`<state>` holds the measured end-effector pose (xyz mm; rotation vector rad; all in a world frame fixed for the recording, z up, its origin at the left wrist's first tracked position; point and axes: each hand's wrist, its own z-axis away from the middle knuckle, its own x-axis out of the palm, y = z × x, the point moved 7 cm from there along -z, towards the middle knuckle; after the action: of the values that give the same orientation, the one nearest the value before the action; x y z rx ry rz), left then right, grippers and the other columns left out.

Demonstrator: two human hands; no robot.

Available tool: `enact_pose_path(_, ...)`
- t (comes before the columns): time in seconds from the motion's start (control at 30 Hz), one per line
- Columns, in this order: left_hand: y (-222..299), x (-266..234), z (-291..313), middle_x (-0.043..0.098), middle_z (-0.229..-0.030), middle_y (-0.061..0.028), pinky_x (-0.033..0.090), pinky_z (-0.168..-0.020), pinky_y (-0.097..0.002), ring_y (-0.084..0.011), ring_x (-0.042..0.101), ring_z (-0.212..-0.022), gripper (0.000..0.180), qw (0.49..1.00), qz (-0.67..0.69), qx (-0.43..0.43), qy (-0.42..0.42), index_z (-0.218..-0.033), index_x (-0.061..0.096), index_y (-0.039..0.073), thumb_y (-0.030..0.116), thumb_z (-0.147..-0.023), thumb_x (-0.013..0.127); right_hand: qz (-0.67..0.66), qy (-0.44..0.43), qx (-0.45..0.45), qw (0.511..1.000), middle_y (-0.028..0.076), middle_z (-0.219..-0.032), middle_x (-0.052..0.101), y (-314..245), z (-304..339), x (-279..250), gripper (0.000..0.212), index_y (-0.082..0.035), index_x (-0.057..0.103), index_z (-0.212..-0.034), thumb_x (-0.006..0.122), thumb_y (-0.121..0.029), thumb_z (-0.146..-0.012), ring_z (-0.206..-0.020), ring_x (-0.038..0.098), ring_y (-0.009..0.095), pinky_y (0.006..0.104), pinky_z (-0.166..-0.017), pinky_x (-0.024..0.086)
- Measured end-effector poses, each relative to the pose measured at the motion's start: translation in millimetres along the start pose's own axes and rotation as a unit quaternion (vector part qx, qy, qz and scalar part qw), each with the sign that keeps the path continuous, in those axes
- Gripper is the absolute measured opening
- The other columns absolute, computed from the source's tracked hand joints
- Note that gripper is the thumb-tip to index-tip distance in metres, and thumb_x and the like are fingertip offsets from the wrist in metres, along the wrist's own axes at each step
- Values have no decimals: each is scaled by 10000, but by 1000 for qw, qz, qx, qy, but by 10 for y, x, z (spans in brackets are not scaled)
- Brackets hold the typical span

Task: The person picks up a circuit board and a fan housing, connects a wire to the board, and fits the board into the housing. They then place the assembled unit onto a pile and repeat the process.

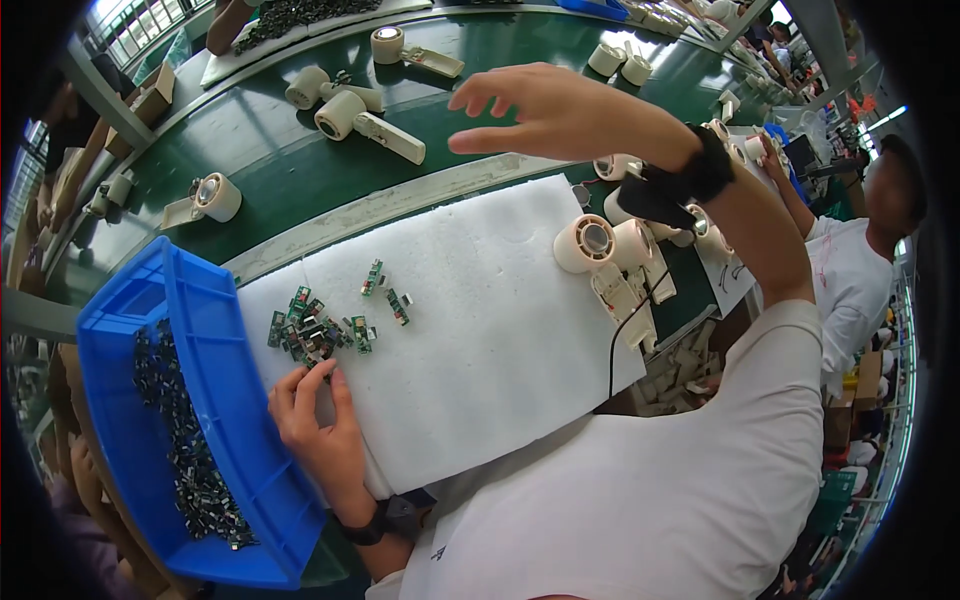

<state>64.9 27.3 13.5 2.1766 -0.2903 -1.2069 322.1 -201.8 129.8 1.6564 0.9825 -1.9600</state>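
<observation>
Blue bin [228,400] holds circuit boards [195,468]. Left hand [322,438] at board pile [308,328], grip unclear; right hand [560,115] spread.

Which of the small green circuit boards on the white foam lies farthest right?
The lone board below and right of another separate board; all others, including the heap at the left hand, lie farther left.

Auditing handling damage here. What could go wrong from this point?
1. The loosely heaped circuit boards at the left hand could scrape each other.
2. The right hand is raised; bringing that arm down might knock the cream housings by the white foam sheet.
3. The loose black cable might snag.
</observation>
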Motion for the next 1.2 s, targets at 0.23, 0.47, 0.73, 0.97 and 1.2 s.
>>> enact_pose_path(0.23,-49,44,12,636,-934,-115,462,-888,-413,-289,579,-885,344,996,83,-31,5,-1169,684,54,33,-829,728,-13,-101,100,990,185,-1096,700,342,-1306,964,614,17,617,-1277,664,-495,-942,-1023,693,244,333,-822,573)
enact_pose_path(0.47,-34,-42,62,639,-930,-109,459,-928,-405,-272,573,-859,395,998,56,-9,8,-1209,662,60,-3,-821,709,-555,-196,136,796,92,-967,679,-21,-127,730,413,62,632,-1145,671,-314,-980,-818,654,134,231,-682,551)
enact_pose_path(0.73,31,-48,1,647,-925,-102,473,-913,-393,-253,584,-844,376,998,56,-3,-1,-1177,680,47,-24,-811,732,-588,-107,295,746,32,-887,666,-425,1953,1001,309,22,622,-1168,633,-245,-1011,-656,632,106,239,-527,482)
enact_pose_path(0.97,78,30,45,650,-920,-91,506,-804,-352,-202,605,-789,356,994,107,-32,12,-1127,697,35,-51,-787,764,-288,-6,227,930,29,-824,647,-510,2048,1504,226,-39,698,-1104,744,-163,-921,-485,476,71,254,-455,404)
enact_pose_path(1.2,752,162,93,655,-933,-80,514,-780,-290,-173,635,-796,356,979,139,30,-146,-1099,719,18,-92,-764,769,-173,201,121,956,13,-710,545,-590,1751,1176,250,-85,726,-993,840,-105,-771,-513,468,112,273,-469,397)
